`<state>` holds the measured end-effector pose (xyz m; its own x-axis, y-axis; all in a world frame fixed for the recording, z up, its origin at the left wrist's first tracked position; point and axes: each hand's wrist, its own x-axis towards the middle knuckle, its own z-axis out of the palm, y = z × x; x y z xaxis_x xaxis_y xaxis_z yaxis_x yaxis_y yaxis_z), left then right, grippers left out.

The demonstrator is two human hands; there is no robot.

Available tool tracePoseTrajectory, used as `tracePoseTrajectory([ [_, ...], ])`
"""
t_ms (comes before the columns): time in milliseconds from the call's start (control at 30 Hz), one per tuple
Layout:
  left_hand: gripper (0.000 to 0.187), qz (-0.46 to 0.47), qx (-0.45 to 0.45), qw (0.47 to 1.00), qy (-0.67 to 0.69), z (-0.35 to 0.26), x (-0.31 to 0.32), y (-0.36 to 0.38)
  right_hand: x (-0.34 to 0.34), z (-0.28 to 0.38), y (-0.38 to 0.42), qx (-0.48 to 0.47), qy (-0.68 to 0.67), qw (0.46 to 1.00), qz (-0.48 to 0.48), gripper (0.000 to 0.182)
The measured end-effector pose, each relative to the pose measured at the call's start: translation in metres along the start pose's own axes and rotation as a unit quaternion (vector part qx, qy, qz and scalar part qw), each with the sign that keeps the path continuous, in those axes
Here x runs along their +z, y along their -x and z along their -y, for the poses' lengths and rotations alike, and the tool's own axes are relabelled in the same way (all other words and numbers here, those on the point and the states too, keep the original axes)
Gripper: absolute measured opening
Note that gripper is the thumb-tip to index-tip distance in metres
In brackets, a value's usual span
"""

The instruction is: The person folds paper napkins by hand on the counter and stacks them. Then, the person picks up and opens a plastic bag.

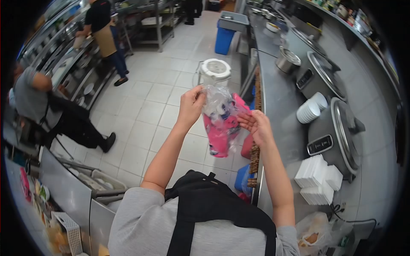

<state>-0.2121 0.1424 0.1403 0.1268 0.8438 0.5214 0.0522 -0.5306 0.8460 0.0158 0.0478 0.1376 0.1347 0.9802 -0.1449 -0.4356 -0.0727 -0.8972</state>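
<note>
A clear plastic bag (pixel 216 100) with bright pink, patterned material (pixel 218 141) hangs in front of my chest, over the tiled floor. What the pink material is, I cannot make out. My left hand (pixel 192 104) pinches the bag's crumpled upper left edge between thumb and fingers. At the right side, my right hand (pixel 256 126) grips the pink edge, its fingers slightly bent and partly fanned. Just beyond the bag stands a white round-topped container (pixel 215 70) on the floor.
A steel counter (pixel 273 81) runs along my right, bearing large cookers (pixel 333 136), stacked white cups (pixel 311 109), white foam boxes (pixel 318 179) and a metal pot (pixel 288 59). A blue bin (pixel 224 39) stands ahead. Two people (pixel 102 30) work along the left shelves.
</note>
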Motion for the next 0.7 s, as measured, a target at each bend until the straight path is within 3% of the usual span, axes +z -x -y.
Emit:
tracePoseTrajectory([
  [33,0.012,0.041,-0.076,0.996,0.016,-0.003,0.006,0.000,-0.006,-0.003,0.002,-0.006,0.003,1.000,-0.011,0.015],
  [67,0.015,0.047,-0.077,0.990,0.113,-0.004,0.019,0.001,-0.010,-0.005,0.006,-0.028,-0.010,0.999,-0.032,0.016],
  [167,0.019,0.096,-0.100,0.966,0.219,-0.002,0.059,0.006,-0.020,-0.002,0.025,-0.081,-0.003,0.996,-0.045,0.024],
  [267,0.017,0.158,-0.156,0.927,0.301,-0.017,0.104,0.028,0.000,-0.006,0.047,-0.208,0.244,0.947,-0.014,0.048],
  [433,0.017,0.213,-0.168,0.893,0.359,-0.011,0.131,0.026,-0.026,-0.013,0.061,-0.186,0.238,0.949,-0.091,0.040],
  [533,0.016,0.193,-0.148,0.909,0.339,-0.008,0.130,0.021,-0.039,0.006,0.088,-0.147,0.509,0.846,-0.048,0.024],
  [567,0.014,0.179,-0.136,0.921,0.318,-0.013,0.129,0.021,-0.041,0.007,0.093,-0.149,0.510,0.846,-0.049,0.024],
  [633,0.011,0.168,-0.122,0.932,0.297,-0.027,0.133,0.022,-0.043,0.006,0.097,-0.272,0.492,0.817,-0.124,0.024],
  [667,0.011,0.190,-0.048,0.958,0.210,-0.040,0.138,0.029,-0.042,0.006,0.094,-0.272,0.492,0.818,-0.124,0.024],
  [700,0.012,0.207,0.025,0.971,0.118,-0.053,0.143,0.039,-0.039,0.004,0.089,-0.204,0.213,0.951,-0.099,0.029],
])
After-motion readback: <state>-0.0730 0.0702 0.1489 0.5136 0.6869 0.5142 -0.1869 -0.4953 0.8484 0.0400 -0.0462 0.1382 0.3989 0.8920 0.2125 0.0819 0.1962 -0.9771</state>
